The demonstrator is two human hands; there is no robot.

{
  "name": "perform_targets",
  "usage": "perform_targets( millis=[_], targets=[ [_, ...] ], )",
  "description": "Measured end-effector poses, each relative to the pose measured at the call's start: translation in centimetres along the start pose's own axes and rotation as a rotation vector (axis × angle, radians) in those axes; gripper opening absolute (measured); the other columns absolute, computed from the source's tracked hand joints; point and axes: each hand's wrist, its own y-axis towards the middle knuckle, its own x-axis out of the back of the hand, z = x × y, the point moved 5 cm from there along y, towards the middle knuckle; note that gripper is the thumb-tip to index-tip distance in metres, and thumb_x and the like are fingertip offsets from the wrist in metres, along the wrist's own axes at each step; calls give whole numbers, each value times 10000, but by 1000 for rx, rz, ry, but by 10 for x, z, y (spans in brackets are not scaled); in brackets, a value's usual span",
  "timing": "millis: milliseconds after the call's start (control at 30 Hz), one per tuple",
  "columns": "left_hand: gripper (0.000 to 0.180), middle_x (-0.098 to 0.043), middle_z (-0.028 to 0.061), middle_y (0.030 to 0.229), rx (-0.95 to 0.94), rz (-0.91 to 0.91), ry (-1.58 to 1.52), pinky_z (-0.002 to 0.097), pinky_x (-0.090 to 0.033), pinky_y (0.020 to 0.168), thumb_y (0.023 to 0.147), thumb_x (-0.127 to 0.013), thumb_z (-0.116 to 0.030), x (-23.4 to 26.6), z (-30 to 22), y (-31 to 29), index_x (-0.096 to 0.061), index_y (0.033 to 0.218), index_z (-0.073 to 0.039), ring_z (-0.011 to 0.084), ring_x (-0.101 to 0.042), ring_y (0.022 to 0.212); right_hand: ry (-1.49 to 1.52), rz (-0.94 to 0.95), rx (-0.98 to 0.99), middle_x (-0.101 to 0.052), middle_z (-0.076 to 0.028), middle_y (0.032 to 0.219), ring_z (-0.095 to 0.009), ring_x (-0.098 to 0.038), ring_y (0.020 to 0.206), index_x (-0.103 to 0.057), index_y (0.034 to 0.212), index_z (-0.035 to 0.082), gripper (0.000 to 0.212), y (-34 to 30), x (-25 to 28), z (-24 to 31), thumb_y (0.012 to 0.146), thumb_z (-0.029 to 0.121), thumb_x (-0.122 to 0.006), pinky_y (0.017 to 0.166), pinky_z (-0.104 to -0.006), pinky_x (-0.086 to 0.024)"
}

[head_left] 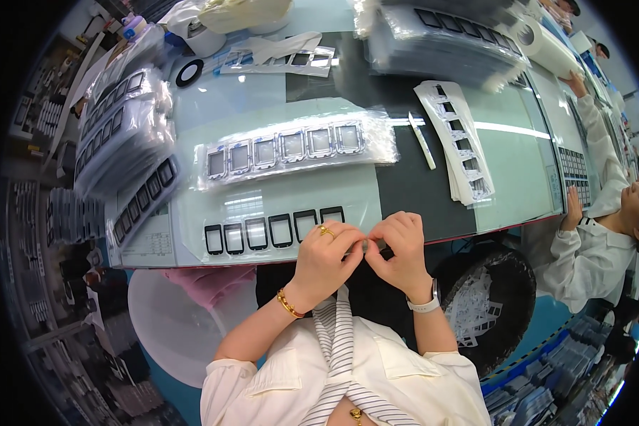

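Both hands meet just past the table's front edge, fingertips nearly touching. My left hand (325,260), wearing a ring, is closed in a pinch. My right hand (402,254) is pinched too, facing it. Whatever sits between the fingertips is too small to make out. Beside my left hand, a row of black rectangular frames (256,233) lies on the glass-topped table (334,186); my left hand is nearest the row's right end. Behind them rests a clear plastic tray (291,148) holding several frames with pale, blue-marked film.
A slim white cutter or pen (423,141) lies beside white backing strips (456,142) with cutouts. Stacked clear trays (440,46) stand at the back, more trays (124,135) at left. A black tape roll (189,72) sits far left. Below right, a bin (516,284) holds scraps; a co-worker (582,248) sits beyond.
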Motion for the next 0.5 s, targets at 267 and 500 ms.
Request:
perform_targets(
  millis=[267, 500],
  targets=[
    [61, -761, 105, 1129, 544, -27, -583, 337, -593, 885, 1041, -605, -64, 7, 37, -7, -619, 1082, -21, 195, -724, 1029, -137, -38, -72, -597, -28, 815, -259, -569, 847, -605, 799, 86, 147, -3, 0, 1, 695, 38, -697, 817, -401, -393],
    [148, -745, 162, 1214, 578, -13, -803, 324, -588, 948, 1103, -521, -112, 13, 50, -10, -579, 1165, 9, 195, -727, 1116, 68, 240, -168, -674, -63, 1101, -267, -597, 1040, -667, 1000, 81, 358, 20, 19, -1, 740, 231, -864, 905, -370, -425]
  ],
)
